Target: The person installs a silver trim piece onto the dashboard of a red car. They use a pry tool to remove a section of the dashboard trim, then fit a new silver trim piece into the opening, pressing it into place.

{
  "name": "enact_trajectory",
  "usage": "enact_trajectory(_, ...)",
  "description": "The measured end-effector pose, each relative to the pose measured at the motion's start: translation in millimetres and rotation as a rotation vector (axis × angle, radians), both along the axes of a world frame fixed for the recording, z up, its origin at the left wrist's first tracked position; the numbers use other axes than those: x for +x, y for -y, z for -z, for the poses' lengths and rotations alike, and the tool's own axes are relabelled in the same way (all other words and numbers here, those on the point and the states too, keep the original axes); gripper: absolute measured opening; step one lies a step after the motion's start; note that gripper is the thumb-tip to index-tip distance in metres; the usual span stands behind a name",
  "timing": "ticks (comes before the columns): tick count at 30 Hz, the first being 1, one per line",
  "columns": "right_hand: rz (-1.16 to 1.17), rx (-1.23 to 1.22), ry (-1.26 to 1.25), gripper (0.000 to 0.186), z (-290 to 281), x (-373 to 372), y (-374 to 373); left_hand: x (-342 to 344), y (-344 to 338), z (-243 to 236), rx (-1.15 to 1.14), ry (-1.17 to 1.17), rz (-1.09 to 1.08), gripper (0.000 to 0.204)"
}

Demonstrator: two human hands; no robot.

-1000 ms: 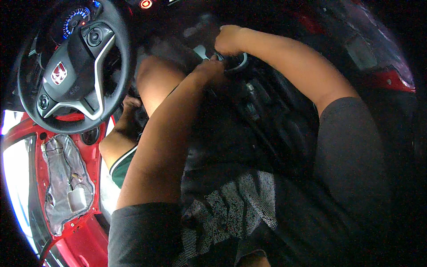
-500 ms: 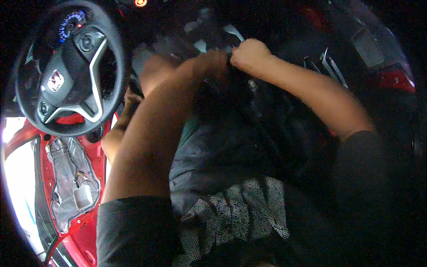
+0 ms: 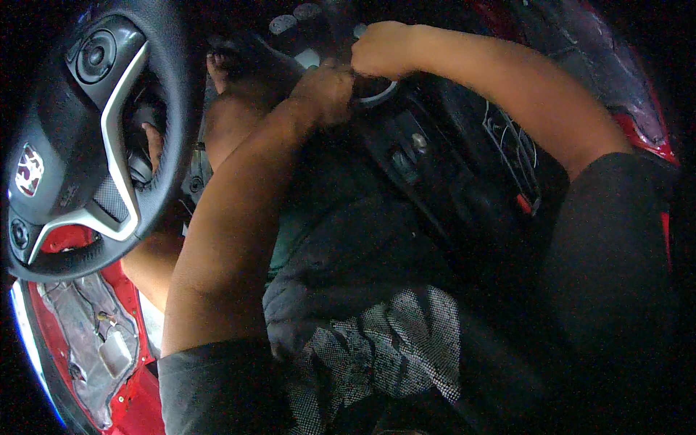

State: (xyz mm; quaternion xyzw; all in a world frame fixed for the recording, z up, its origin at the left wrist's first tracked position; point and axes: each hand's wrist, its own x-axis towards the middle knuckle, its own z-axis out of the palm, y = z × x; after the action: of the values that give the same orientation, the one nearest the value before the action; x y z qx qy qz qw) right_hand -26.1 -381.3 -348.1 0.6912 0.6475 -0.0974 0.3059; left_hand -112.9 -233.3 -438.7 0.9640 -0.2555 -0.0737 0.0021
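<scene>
My left hand (image 3: 330,90) and my right hand (image 3: 382,51) meet over the dark centre part of a car's interior. The fingers of both are curled closed. What they grip lies in shadow and behind the fists, so I cannot make it out. A small pale piece (image 3: 360,30) shows at the upper edge of my right fist. Just below the hands runs a curved silver trim (image 3: 380,96) on the dark centre console (image 3: 442,177). Beside my left hand is a small light grey piece (image 3: 308,58).
The steering wheel (image 3: 170,94) fills the left side. Below it is a red car door (image 3: 134,391) with its inside exposed and grey sheeting (image 3: 80,326). A bare foot (image 3: 217,71) shows beyond my leg. At right are a dark silver-edged frame (image 3: 511,141) and red body metal (image 3: 638,134).
The view has shifted, so the steering wheel appears larger and farther left. Both hands stay together at the centre. My left hand now shows more sharply, and more of the console is visible.
</scene>
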Motion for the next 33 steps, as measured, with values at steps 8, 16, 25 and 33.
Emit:
enact_trajectory(8, -0.030, 0.023, -0.096, 0.006, 2, 10, -7, -7, -9, 26, -0.242, 0.185, 0.088, 0.025)
enact_trajectory(16, -0.061, 0.042, -0.148, 0.012, 21, 17, -14, -17, -11, 40, -0.385, 0.229, 0.035, 0.026)
enact_trajectory(25, 0.096, 0.130, -0.164, 0.010, 47, 25, -9, -8, -28, 31, -0.385, -0.039, -0.010, 0.020)
enact_trajectory(33, 0.918, 0.983, -0.342, 0.024, 50, 11, 64, -1, -49, 30, -1.351, 0.004, -1.477, 0.048)
